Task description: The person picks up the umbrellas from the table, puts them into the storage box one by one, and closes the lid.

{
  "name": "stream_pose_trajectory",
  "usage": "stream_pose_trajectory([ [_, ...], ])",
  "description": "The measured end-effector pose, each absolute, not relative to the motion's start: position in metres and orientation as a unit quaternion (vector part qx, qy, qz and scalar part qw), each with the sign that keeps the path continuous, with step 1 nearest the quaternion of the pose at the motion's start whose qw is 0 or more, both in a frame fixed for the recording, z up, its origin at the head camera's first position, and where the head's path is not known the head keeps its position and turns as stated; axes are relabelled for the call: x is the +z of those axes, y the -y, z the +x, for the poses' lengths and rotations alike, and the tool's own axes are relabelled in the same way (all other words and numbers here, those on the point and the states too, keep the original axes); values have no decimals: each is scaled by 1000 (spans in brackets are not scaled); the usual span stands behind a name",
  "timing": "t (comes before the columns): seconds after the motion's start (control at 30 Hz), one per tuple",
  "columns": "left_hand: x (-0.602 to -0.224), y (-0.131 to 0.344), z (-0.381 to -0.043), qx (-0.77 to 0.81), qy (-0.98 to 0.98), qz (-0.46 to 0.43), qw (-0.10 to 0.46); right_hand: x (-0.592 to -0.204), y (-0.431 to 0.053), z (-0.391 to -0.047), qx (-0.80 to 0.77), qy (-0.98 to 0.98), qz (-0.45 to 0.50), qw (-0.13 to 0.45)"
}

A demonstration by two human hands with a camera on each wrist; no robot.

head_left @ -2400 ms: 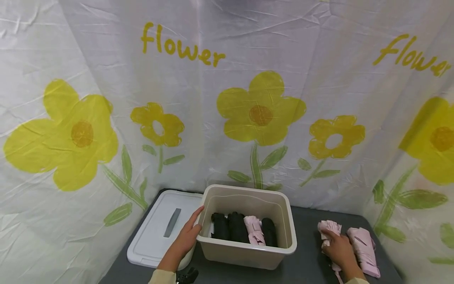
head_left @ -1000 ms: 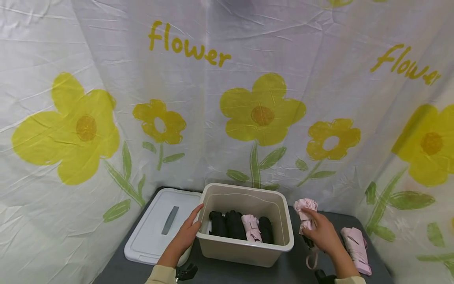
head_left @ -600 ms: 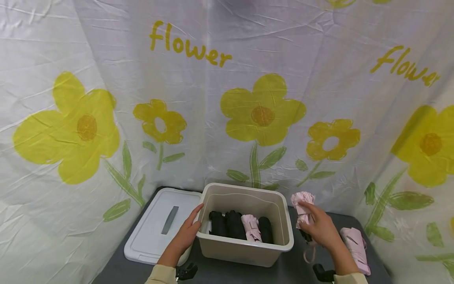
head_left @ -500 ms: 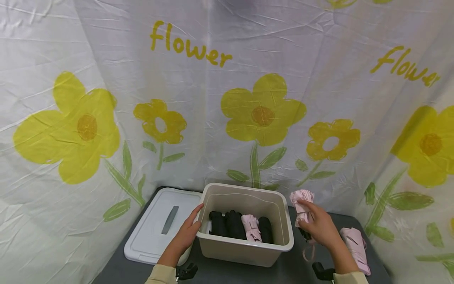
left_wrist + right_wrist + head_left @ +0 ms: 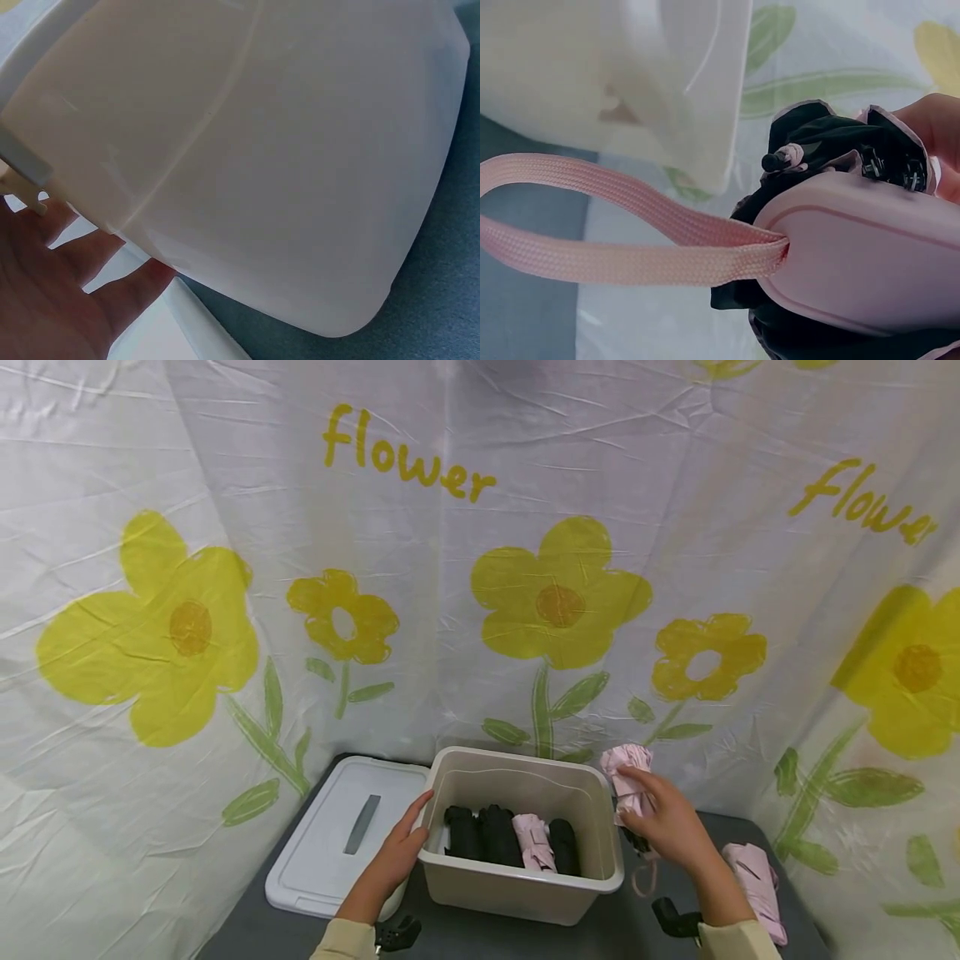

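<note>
My right hand [image 5: 671, 822] grips a folded pink umbrella [image 5: 628, 768], held up just beyond the right rim of a beige storage bin [image 5: 517, 897]. The right wrist view shows its pink handle [image 5: 862, 255], dark cloth underside and a dangling pink wrist strap [image 5: 615, 262]. At the bin's left side, my left hand [image 5: 390, 860] touches the rim and wall with fairly straight, spread fingers [image 5: 135, 300]. Inside the bin, a pink folded umbrella [image 5: 534, 843] lies in a row with several black ones [image 5: 498, 839].
A second loose pink umbrella [image 5: 757, 885] lies on the dark table [image 5: 540, 939] near its right edge. The white lid [image 5: 315, 860] with a grey handle lies left of the bin. Behind everything hangs a flower-printed curtain [image 5: 420, 610].
My right hand has picked the pink umbrella up from the table and carried it left and upward to the bin's right rim. The left hand stays at the bin.
</note>
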State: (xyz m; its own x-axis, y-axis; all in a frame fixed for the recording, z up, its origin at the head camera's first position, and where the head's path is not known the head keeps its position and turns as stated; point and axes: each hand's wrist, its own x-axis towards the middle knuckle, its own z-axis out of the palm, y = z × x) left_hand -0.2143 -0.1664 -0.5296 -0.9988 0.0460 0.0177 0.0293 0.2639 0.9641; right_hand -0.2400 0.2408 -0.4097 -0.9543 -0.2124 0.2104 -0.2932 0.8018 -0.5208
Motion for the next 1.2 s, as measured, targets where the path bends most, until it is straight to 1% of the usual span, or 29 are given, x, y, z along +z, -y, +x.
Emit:
stream_pose_trajectory([
  [0.27, -528, 165, -213, 621, -783, 27, 2, -398, -231, -242, 279, 940, 168, 96],
  [0.53, -534, 165, -217, 623, -782, 25, 0, -386, -219, -245, 282, 936, 189, 96],
  [0.77, -539, 165, -219, 628, -778, 23, -5, -380, -202, -250, 276, 928, 224, 114],
  [0.97, -535, 166, -217, 622, -782, 26, -4, -381, -187, -257, 266, 926, 241, 114],
  [1.2, -534, 166, -216, 621, -783, 20, -2, -382, -167, -261, 273, 924, 252, 90],
])
